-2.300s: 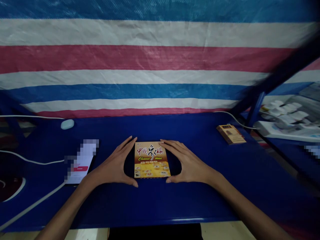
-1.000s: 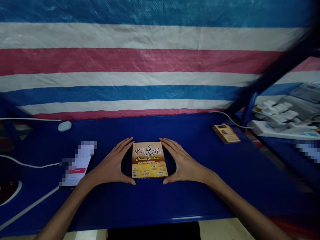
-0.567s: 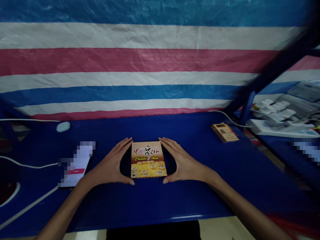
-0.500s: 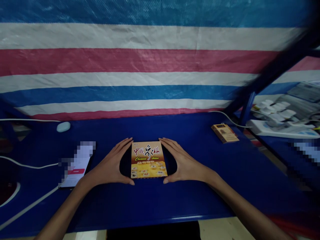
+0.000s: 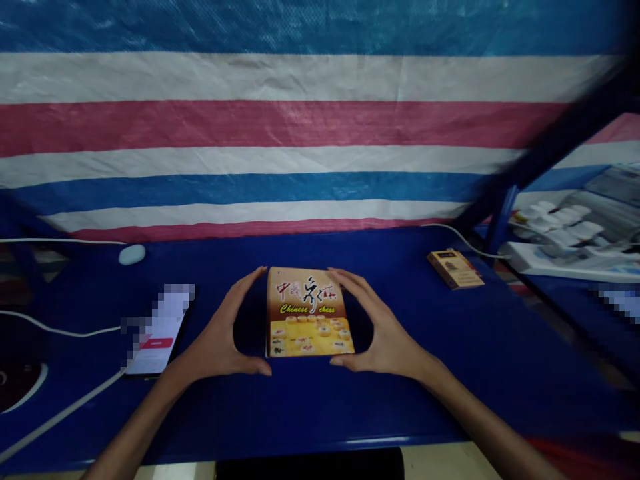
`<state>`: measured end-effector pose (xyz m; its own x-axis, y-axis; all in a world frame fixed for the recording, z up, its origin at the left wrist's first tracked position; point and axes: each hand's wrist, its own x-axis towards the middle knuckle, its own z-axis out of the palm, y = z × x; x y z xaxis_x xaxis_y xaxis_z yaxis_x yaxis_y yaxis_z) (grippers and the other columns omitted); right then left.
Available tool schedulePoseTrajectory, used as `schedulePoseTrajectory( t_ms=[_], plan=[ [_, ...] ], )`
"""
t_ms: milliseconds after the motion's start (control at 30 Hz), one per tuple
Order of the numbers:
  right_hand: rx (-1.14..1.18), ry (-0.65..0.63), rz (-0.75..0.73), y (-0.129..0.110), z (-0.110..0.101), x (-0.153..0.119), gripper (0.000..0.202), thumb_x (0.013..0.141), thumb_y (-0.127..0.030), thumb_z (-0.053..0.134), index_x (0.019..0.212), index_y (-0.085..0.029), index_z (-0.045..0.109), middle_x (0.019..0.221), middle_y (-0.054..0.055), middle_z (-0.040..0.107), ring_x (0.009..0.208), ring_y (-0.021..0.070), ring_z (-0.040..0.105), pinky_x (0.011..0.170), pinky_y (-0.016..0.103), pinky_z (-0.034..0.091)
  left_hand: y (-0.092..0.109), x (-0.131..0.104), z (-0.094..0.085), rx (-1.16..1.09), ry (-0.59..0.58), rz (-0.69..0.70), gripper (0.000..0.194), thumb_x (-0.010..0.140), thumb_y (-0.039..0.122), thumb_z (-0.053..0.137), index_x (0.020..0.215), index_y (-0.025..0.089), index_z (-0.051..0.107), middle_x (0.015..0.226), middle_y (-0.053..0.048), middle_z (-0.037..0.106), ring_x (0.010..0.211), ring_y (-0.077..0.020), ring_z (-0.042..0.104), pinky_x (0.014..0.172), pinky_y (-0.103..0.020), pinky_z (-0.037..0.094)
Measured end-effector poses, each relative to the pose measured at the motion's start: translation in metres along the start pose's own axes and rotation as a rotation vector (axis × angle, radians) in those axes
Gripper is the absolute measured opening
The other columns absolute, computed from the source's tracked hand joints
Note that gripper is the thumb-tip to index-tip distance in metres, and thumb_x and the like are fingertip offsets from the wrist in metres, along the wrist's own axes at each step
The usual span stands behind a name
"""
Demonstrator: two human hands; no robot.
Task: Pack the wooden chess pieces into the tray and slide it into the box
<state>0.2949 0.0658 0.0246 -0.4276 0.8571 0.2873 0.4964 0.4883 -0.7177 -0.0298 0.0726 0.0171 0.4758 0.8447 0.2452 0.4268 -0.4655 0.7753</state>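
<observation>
A Chinese chess box [image 5: 310, 327], tan and yellow with pictured game pieces, is between my two hands above the blue table [image 5: 280, 417]. My left hand [image 5: 225, 333] curves around its left side, fingertips at the far left corner and thumb near the front left corner. On the other side, my right hand [image 5: 383, 330] has its fingertips at the far right corner and its thumb just under the front edge. Both hands grip the box, whose printed face is turned up toward me. Its underside is hidden.
At left lie a phone [image 5: 160, 333] with a lit screen, white cables [image 5: 65, 413] and a pale rounded case [image 5: 132, 254]. A small yellow-brown pack [image 5: 455, 269] sits at right. Beyond it is a loaded power strip [image 5: 565, 260]. A striped tarp [image 5: 300, 127] hangs behind.
The Chinese chess box looks larger and closer to me, raised and shifted slightly right between my hands. The whole view has moved a little.
</observation>
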Motion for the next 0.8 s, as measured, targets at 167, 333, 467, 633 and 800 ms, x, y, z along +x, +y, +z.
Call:
schedulePoseTrajectory(
  t_ms=[167, 333, 467, 633, 800],
  plan=[
    [0.008, 0.261, 0.047, 0.011, -0.029, -0.019, 0.101, 0.069, -0.05, 0.084, 0.154, -0.034, 0.034, 0.162, 0.007, 0.034, 0.15, 0.038, 0.032, 0.123, 0.06, 0.029, 0.003, 0.003, -0.006, 0.137, 0.198, 0.012, 0.069, 0.09, 0.051, 0.068, 0.151, 0.033, 0.042, 0.154, -0.007, 0.048, 0.139, -0.0298, 0.048, 0.118, -0.054, 0.039],
    [-0.145, 0.195, 0.247, 0.032, -0.05, -0.071, 0.1, 0.076, -0.051, 0.079, 0.158, -0.033, 0.026, 0.164, 0.007, 0.033, 0.148, 0.0397, 0.036, 0.122, 0.062, 0.03, 0.006, 0.006, -0.003, 0.291, 0.362, 0.018, 0.023, 0.097, 0.028, 0.06, 0.119, 0.03, 0.067, 0.124, -0.001, 0.068, 0.118, -0.0216, 0.064, 0.107, -0.045, 0.05],
    [-0.281, 0.048, 0.238, 0.038, -0.048, -0.094, 0.109, 0.077, -0.052, 0.078, 0.162, -0.031, 0.014, 0.166, 0.011, 0.027, 0.149, 0.04, 0.034, 0.116, 0.064, 0.04, 0.006, 0.006, -0.001, 0.306, 0.351, -0.006, 0.02, 0.099, 0.029, 0.056, 0.113, 0.027, 0.07, 0.119, -0.003, 0.07, 0.113, -0.0215, 0.066, 0.102, -0.045, 0.052],
    [-0.414, 0.035, 0.103, 0.03, -0.025, -0.087, 0.092, 0.084, -0.05, 0.073, 0.16, -0.034, 0.023, 0.169, 0.006, 0.021, 0.155, 0.0389, 0.02, 0.118, 0.065, 0.035, 0.007, 0.005, -0.001, 0.317, 0.35, -0.014, 0.019, 0.098, 0.029, 0.058, 0.112, 0.028, 0.071, 0.115, -0.002, 0.07, 0.11, -0.0206, 0.066, 0.099, -0.043, 0.053],
    [-0.47, 0.019, 0.113, 0.028, -0.011, -0.077, 0.074, 0.093, -0.046, 0.061, 0.158, -0.036, 0.027, 0.167, 0.002, 0.027, 0.155, 0.0344, 0.023, 0.119, 0.062, 0.036, 0.021, -0.007, 0.018, 0.096, 0.376, -0.191, 0.021, 0.099, 0.035, 0.057, 0.115, 0.03, 0.069, 0.123, -0.002, 0.067, 0.112, -0.0208, 0.065, 0.092, -0.039, 0.056]
  ],
)
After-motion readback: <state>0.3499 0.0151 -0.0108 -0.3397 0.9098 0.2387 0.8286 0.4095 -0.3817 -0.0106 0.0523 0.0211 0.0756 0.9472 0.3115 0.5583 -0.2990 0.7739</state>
